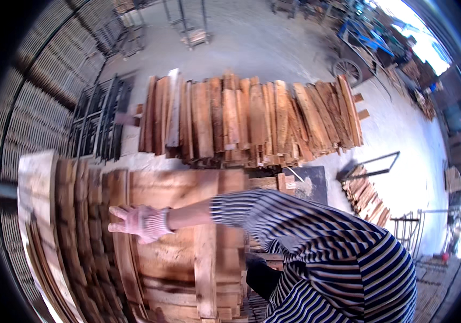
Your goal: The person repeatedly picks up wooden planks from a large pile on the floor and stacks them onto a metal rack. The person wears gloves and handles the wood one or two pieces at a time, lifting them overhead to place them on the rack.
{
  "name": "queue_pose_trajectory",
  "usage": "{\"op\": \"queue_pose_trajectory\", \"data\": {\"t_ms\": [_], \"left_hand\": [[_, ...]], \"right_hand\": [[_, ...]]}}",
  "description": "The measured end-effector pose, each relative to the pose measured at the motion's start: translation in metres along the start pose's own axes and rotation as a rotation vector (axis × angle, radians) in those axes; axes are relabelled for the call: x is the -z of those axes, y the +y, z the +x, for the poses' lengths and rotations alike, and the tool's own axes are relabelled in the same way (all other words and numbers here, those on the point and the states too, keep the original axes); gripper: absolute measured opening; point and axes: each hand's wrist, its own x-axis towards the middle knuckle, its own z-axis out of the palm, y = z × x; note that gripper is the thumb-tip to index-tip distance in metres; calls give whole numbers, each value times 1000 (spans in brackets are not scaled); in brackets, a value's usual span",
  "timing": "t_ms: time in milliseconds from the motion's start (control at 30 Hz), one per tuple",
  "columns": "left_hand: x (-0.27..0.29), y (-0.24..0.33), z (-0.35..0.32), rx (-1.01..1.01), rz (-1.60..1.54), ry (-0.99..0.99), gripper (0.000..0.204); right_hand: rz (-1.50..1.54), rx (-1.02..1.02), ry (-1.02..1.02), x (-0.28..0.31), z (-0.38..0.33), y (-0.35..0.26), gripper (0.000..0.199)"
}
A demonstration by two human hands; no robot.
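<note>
My right hand (141, 222), in a pale pink knitted glove with a ribbed cuff, reaches leftward with its fingers spread. Nothing shows in its grasp. Under it lies a broad stack of reddish-brown wooden boards (166, 253), with a narrower plank (205, 269) lying across them. Whether the fingertips touch the wood or hover just above it, I cannot tell. Nearest the fingertips, on the left, stands a row of rough-edged planks (82, 231), with a pale wide board (37, 183) at its outer side. My left hand is not in view.
Beyond the boards, a long pile of upright-leaning wooden slats (230, 118) spans the middle. Dark metal frames (98, 118) stand at left. A heap of short wood pieces (365, 194) lies by a metal frame at right, and a wheeled cart (347, 70) stands farther back.
</note>
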Motion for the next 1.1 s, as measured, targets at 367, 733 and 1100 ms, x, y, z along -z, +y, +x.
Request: {"op": "queue_pose_trajectory", "data": {"t_ms": [367, 733, 1100], "left_hand": [[-242, 487, -3, 285, -1321, -1228, 65], [-593, 724, -59, 442, -1323, -1720, 65], [-697, 849, -63, 107, -777, -1640, 112]], "right_hand": [[419, -1899, 619, -57, -527, 331, 87], [1366, -1811, 1786, -122, -761, 444, 48], [1644, -1450, 2121, -104, -644, 455, 62]]}}
